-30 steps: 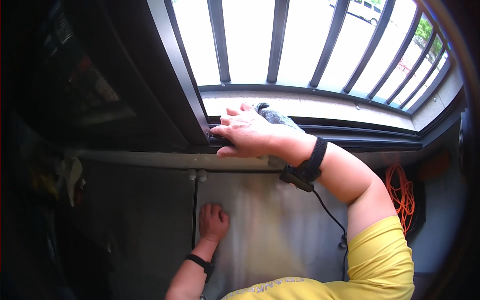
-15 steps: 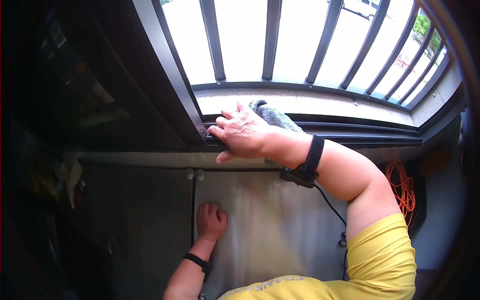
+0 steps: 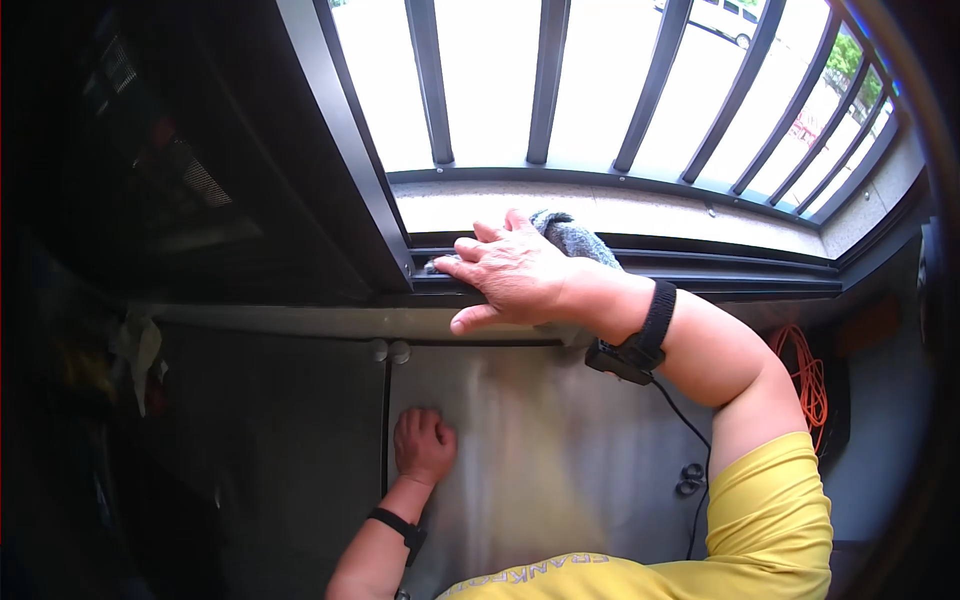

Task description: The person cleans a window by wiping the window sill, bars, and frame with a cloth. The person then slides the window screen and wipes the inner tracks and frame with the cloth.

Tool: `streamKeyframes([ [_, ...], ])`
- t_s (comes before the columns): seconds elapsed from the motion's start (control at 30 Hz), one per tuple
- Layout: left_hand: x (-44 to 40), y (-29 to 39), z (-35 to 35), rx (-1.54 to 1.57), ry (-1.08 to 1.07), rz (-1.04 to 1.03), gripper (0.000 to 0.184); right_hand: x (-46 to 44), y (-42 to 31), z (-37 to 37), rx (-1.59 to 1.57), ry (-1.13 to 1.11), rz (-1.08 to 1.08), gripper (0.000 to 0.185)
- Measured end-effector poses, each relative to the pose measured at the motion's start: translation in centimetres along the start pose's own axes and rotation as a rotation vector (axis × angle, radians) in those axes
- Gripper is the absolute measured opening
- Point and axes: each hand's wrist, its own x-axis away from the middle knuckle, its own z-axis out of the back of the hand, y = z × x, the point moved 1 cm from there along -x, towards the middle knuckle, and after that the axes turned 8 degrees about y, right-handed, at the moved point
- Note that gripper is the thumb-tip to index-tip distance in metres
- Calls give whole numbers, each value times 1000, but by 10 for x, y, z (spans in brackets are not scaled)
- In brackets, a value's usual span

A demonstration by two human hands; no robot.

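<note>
A grey cloth (image 3: pixel 578 240) lies on the dark window track (image 3: pixel 725 268), bunched up over its outer side. My right hand (image 3: pixel 515 272) presses down on it and holds it under the palm, fingers forward and thumb off to the side; a bit of cloth peeks out at the fingertips. Close by stands the upright edge of the window frame (image 3: pixel 350 150). Lower down, my left hand (image 3: pixel 425 444) rests as a loose fist on the grey metal surface (image 3: pixel 600 450), with nothing visible in it.
Dark bars (image 3: pixel 548 90) stand outside the window beyond a pale sill (image 3: pixel 660 208). An orange cord (image 3: pixel 808 385) hangs at the right. Small round knobs (image 3: pixel 399 351) sit on the metal surface. A black cable (image 3: pixel 683 412) runs from my right wrist strap.
My right hand has slid to the right along the track with the cloth, away from the upright frame edge. My left hand has stayed in place.
</note>
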Motion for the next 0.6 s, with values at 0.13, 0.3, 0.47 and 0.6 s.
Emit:
streamKeyframes([
  [0.13, 3, -3, -1, -8, -14, 13, 10, -22, -5, -12, 4, 171, 53, 80],
  [0.3, 4, -7, 0, 26, -41, 37, 11, 0, 9, 11, -42, 26, 4, 74],
  [0.47, 5, -7, -1, 23, -21, 28, 12, 46, 26, 37, 21, -103, -73, 76],
  [0.6, 4, -5, 0, 29, -6, 20, 12, 78, 43, 50, -8, -154, -92, 74],
])
